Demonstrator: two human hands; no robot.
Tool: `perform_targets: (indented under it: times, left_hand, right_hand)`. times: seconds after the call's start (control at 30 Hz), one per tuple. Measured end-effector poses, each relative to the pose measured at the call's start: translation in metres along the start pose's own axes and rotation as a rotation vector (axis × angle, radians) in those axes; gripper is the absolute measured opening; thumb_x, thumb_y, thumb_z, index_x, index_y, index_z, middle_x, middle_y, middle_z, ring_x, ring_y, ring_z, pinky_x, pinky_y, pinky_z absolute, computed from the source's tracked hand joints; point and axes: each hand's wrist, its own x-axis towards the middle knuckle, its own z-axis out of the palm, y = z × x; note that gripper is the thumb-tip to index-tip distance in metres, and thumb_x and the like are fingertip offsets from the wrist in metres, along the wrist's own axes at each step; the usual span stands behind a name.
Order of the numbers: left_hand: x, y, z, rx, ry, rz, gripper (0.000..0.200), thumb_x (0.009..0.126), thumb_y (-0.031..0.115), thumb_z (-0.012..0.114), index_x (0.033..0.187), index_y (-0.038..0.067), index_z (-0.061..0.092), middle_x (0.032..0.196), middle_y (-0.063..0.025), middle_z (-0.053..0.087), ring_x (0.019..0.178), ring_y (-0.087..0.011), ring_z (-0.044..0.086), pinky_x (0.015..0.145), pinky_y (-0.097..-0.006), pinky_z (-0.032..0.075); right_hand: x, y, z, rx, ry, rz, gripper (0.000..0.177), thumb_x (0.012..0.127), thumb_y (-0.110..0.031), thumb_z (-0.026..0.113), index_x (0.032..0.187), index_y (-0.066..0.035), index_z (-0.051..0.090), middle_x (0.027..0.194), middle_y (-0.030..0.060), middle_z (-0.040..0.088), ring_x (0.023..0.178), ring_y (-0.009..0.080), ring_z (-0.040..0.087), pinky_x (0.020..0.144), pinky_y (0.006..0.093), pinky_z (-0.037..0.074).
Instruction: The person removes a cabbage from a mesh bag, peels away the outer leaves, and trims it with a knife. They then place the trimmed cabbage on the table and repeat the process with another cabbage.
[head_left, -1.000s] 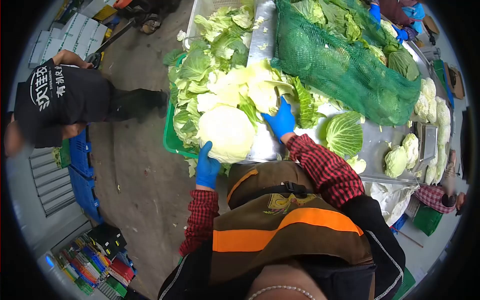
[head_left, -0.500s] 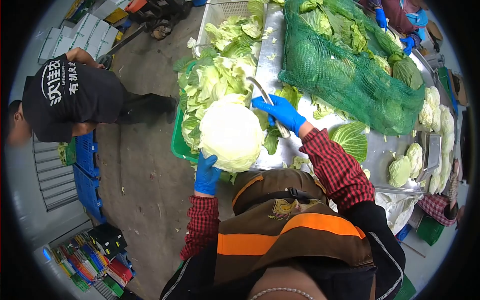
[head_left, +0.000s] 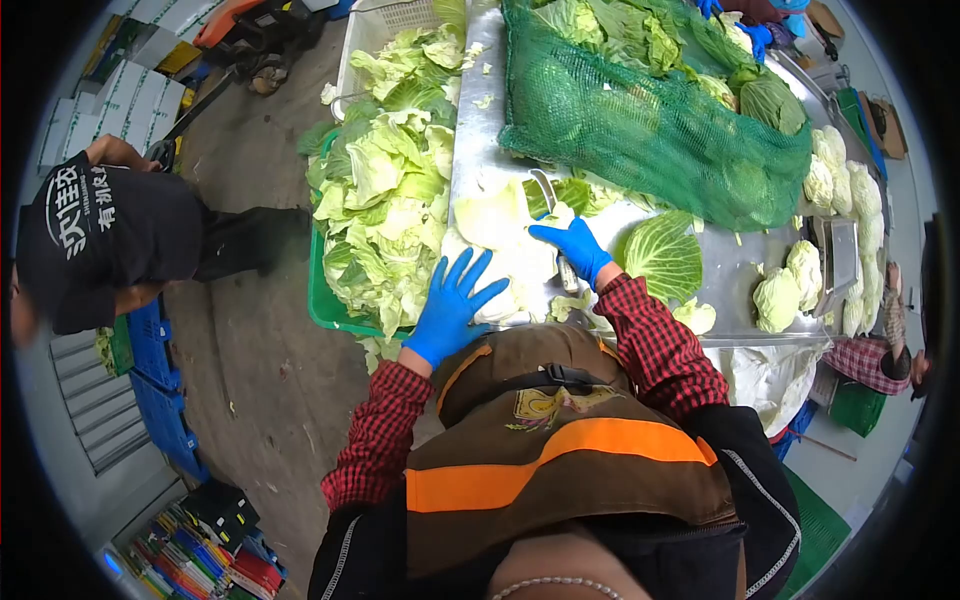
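My left hand (head_left: pixel 450 312), in a blue glove, is open with its fingers spread and holds nothing. Just beyond its fingertips a pale, overexposed cabbage (head_left: pixel 492 215) rests on the metal table; its outline blurs into the bright surface. In my blue-gloved right hand (head_left: pixel 578 248) is a curved-bladed knife (head_left: pixel 543 188), blade pointing away from me and handle end showing below the palm. A loose green cabbage leaf (head_left: pixel 660 258) lies to the right of that hand. To the left stands a green crate (head_left: pixel 322 290) heaped with trimmed leaves (head_left: pixel 390 200).
Green netting (head_left: pixel 650 150) with cabbages under it covers much of the metal table (head_left: pixel 484 120). Trimmed cabbages (head_left: pixel 778 298) sit at the right beside a scale (head_left: pixel 836 262). A white basket (head_left: pixel 372 40) stands beyond the crate. A person in black (head_left: pixel 110 230) bends at the left.
My left hand has let go of the cabbage, which is now down on the table, and its fingers have spread. My right hand still grips the knife. The view has shifted right.
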Motion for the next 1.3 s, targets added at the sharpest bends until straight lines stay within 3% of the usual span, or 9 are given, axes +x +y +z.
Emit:
perform_targets:
  times: [0.23, 0.3, 0.43, 0.63, 0.77, 0.83, 0.9, 1.0, 1.3]
  left_hand:
    - [-0.027, -0.015, 0.023, -0.475, 0.408, -0.418, 0.089, 0.072, 0.019, 0.087, 0.146, 0.005, 0.039, 0.149, -0.0199, 0.039, 0.14, -0.0326, 0.035, 0.113, -0.044, 0.034]
    - [-0.024, -0.018, 0.029, -1.005, 0.346, -0.843, 0.095, 0.074, 0.021, 0.087, 0.149, 0.002, 0.032, 0.147, -0.0235, 0.039, 0.138, -0.0319, 0.038, 0.111, -0.0413, 0.035]
    - [-0.027, -0.029, 0.046, -0.849, 0.361, -0.833, 0.098, 0.072, 0.027, 0.089, 0.146, -0.003, 0.032, 0.14, -0.0221, 0.045, 0.129, -0.0285, 0.045, 0.104, -0.0378, 0.041]
    - [-0.022, -0.038, 0.063, -1.119, 0.446, -1.194, 0.077, 0.079, 0.036, 0.083, 0.132, -0.005, 0.045, 0.121, -0.0131, 0.054, 0.108, -0.0197, 0.053, 0.093, -0.0316, 0.045]
    - [-0.006, -0.008, 0.031, -1.457, 0.472, -1.073, 0.063, 0.089, 0.036, 0.072, 0.132, -0.003, 0.047, 0.125, -0.0109, 0.055, 0.111, -0.0179, 0.054, 0.092, -0.034, 0.046]
    - [-0.01, -0.029, 0.028, -1.538, 0.421, -0.992, 0.065, 0.096, 0.046, 0.058, 0.14, 0.001, 0.041, 0.134, -0.0111, 0.053, 0.121, -0.0236, 0.053, 0.1, -0.0404, 0.044]
    - [-0.013, -0.019, 0.003, -2.097, 0.612, -0.763, 0.067, 0.1, 0.056, 0.041, 0.146, 0.007, 0.036, 0.143, -0.0124, 0.048, 0.132, -0.0294, 0.046, 0.11, -0.0455, 0.038]
    - [-0.007, -0.025, -0.003, -2.29, 0.281, -0.031, 0.068, 0.102, 0.055, 0.029, 0.15, 0.007, 0.03, 0.149, -0.0171, 0.041, 0.137, -0.0324, 0.041, 0.114, -0.0473, 0.034]
    - [0.001, 0.017, -0.039, -2.493, 0.172, -0.439, 0.068, 0.103, 0.053, 0.03, 0.15, 0.004, 0.031, 0.151, -0.0175, 0.039, 0.138, -0.0323, 0.039, 0.115, -0.0469, 0.031]
  right_hand:
    - [0.006, -0.084, 0.013, 0.126, -0.042, -0.174, 0.039, 0.086, -0.029, 0.074, 0.111, 0.0, 0.064, 0.093, 0.0029, 0.066, 0.08, 0.0099, 0.061, 0.071, 0.0268, 0.051]
    - [0.03, -0.105, 0.018, 0.286, -0.016, -0.145, 0.045, 0.087, -0.039, 0.073, 0.109, -0.002, 0.063, 0.084, 0.0012, 0.061, 0.072, 0.0095, 0.057, 0.063, 0.0255, 0.049]
    - [0.042, -0.087, 0.0, -0.014, 0.233, -0.107, 0.052, 0.086, -0.05, 0.071, 0.106, -0.003, 0.064, 0.077, 0.0008, 0.057, 0.064, 0.0097, 0.054, 0.057, 0.0256, 0.047]
    - [-0.034, 0.006, -0.002, -0.222, -0.18, 0.433, 0.055, 0.085, -0.059, 0.067, 0.078, -0.005, 0.062, 0.068, 0.0035, 0.057, 0.057, 0.0109, 0.051, 0.054, 0.0268, 0.043]
    - [-0.041, 0.03, 0.024, -0.069, -0.096, 0.4, 0.046, 0.082, -0.049, 0.076, 0.082, -0.005, 0.062, 0.07, 0.001, 0.056, 0.061, 0.009, 0.051, 0.057, 0.0262, 0.041]
    - [-0.056, -0.001, 0.033, -0.144, -0.062, 0.019, 0.06, 0.078, -0.043, 0.082, 0.115, 0.0, 0.064, 0.08, 0.002, 0.06, 0.066, 0.0098, 0.054, 0.062, 0.0279, 0.046]
    - [-0.079, -0.027, 0.033, -0.244, -0.062, -0.294, 0.064, 0.078, -0.033, 0.083, 0.13, -0.003, 0.059, 0.105, 0.0044, 0.069, 0.076, 0.0081, 0.057, 0.07, 0.0255, 0.049]
    - [-0.107, -0.091, 0.022, -0.285, -0.227, -0.384, 0.046, 0.085, -0.026, 0.077, 0.125, -0.006, 0.065, 0.085, -0.0023, 0.065, 0.065, 0.0039, 0.049, 0.061, 0.0209, 0.044]
    - [-0.097, -0.042, 0.031, -0.042, 0.024, 0.068, 0.039, 0.09, -0.032, 0.07, 0.119, -0.007, 0.068, 0.092, -0.0005, 0.068, 0.067, 0.0057, 0.056, 0.057, 0.0223, 0.047]
